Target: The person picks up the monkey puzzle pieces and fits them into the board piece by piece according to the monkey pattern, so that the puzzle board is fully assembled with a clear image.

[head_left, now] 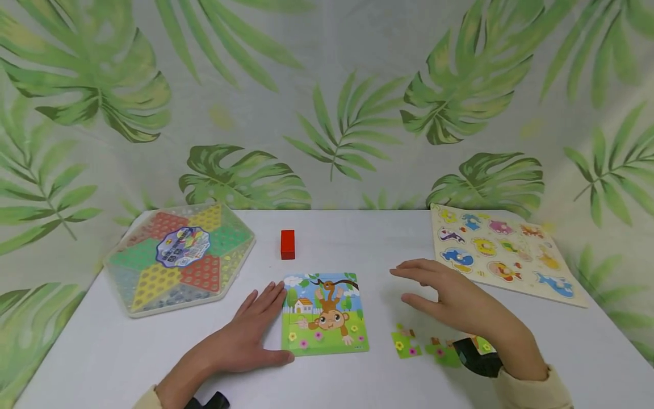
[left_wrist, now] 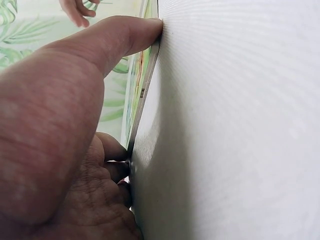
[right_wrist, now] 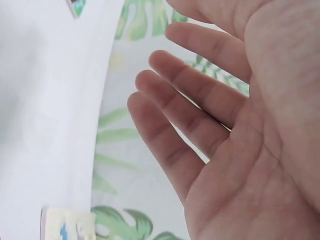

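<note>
A square jigsaw puzzle (head_left: 327, 343) with a monkey hanging from a branch lies flat on the white table. My left hand (head_left: 247, 338) rests at its left side, fingertips at the upper left edge and thumb at the lower left corner. In the left wrist view the thumb (left_wrist: 135, 31) touches the thin board edge. Raised over the table to the puzzle's right is my right hand (head_left: 455, 295), its fingers loosely extended and holding nothing. Below it lie loose puzzle pieces, one green with a yellow flower (head_left: 406, 345), another green one (head_left: 443, 354) beside it; the right wrist partly hides others.
A hexagonal Chinese checkers board (head_left: 137, 309) lies at the left. Behind the puzzle stands a small red block (head_left: 288, 245). A sea-animal peg puzzle board (head_left: 477, 272) is at the back right, and a leaf-print cloth (head_left: 352, 34) hangs behind the table.
</note>
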Demonstrator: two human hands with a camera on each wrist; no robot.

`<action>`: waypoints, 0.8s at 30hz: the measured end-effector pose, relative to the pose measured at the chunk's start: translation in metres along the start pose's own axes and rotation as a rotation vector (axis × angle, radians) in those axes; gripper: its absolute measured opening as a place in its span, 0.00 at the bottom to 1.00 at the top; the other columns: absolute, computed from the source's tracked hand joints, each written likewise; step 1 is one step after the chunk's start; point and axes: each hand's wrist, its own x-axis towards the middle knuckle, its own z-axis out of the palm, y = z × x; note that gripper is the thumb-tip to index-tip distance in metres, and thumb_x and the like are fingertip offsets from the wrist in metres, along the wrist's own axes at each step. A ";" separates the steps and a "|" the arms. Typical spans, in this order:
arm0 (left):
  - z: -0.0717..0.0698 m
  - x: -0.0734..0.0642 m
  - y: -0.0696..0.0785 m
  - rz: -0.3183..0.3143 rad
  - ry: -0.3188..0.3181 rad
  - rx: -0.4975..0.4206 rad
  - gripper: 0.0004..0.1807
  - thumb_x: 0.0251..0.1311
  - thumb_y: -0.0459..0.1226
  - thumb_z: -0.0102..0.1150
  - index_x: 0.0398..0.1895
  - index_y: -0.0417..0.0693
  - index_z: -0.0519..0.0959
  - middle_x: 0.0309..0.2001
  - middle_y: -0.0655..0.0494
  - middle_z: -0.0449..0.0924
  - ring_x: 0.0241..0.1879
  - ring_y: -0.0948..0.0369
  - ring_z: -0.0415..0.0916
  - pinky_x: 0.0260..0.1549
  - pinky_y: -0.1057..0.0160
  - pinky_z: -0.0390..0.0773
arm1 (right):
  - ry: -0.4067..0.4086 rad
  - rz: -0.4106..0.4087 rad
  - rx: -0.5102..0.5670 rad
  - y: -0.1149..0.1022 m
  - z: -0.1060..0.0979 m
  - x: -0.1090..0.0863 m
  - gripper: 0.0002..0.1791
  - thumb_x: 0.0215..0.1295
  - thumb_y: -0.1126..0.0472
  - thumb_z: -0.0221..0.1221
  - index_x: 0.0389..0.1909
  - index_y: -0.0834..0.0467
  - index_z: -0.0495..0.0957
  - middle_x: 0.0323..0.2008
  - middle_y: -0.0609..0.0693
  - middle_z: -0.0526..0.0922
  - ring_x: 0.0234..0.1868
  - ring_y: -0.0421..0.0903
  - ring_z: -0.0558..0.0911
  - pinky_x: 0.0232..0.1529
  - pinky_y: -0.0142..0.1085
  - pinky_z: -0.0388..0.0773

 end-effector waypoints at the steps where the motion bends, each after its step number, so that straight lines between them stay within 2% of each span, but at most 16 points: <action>1: 0.000 0.000 0.000 0.004 0.003 0.005 0.63 0.55 0.63 0.68 0.82 0.35 0.50 0.84 0.44 0.44 0.83 0.47 0.37 0.79 0.40 0.39 | -0.005 0.012 0.007 0.003 -0.002 -0.001 0.23 0.73 0.53 0.64 0.67 0.48 0.78 0.64 0.47 0.79 0.62 0.50 0.80 0.52 0.42 0.84; 4: 0.000 0.001 0.000 0.010 0.008 0.019 0.63 0.55 0.63 0.68 0.81 0.34 0.51 0.83 0.43 0.46 0.83 0.46 0.38 0.79 0.38 0.40 | -0.034 0.059 0.036 0.011 -0.006 -0.004 0.24 0.72 0.50 0.64 0.67 0.48 0.78 0.65 0.49 0.79 0.59 0.51 0.82 0.49 0.41 0.85; 7: -0.001 0.001 -0.001 0.007 0.008 0.023 0.63 0.55 0.63 0.69 0.81 0.34 0.51 0.83 0.43 0.46 0.83 0.45 0.38 0.79 0.38 0.41 | -0.076 0.098 0.048 0.020 -0.012 -0.008 0.25 0.71 0.49 0.65 0.67 0.49 0.78 0.64 0.51 0.79 0.56 0.54 0.83 0.50 0.45 0.85; 17: -0.002 0.000 0.001 0.004 -0.001 0.014 0.63 0.56 0.63 0.68 0.81 0.34 0.51 0.83 0.43 0.45 0.83 0.45 0.38 0.79 0.37 0.40 | -0.147 0.224 0.012 0.046 -0.021 -0.020 0.26 0.65 0.45 0.69 0.59 0.53 0.81 0.56 0.49 0.84 0.54 0.54 0.83 0.50 0.47 0.85; 24: 0.001 0.001 -0.001 -0.002 0.002 0.022 0.63 0.55 0.63 0.69 0.81 0.35 0.51 0.83 0.44 0.45 0.83 0.47 0.37 0.79 0.40 0.39 | -0.173 0.264 0.031 0.065 -0.014 -0.021 0.23 0.62 0.48 0.72 0.53 0.55 0.81 0.48 0.45 0.84 0.48 0.48 0.82 0.47 0.40 0.84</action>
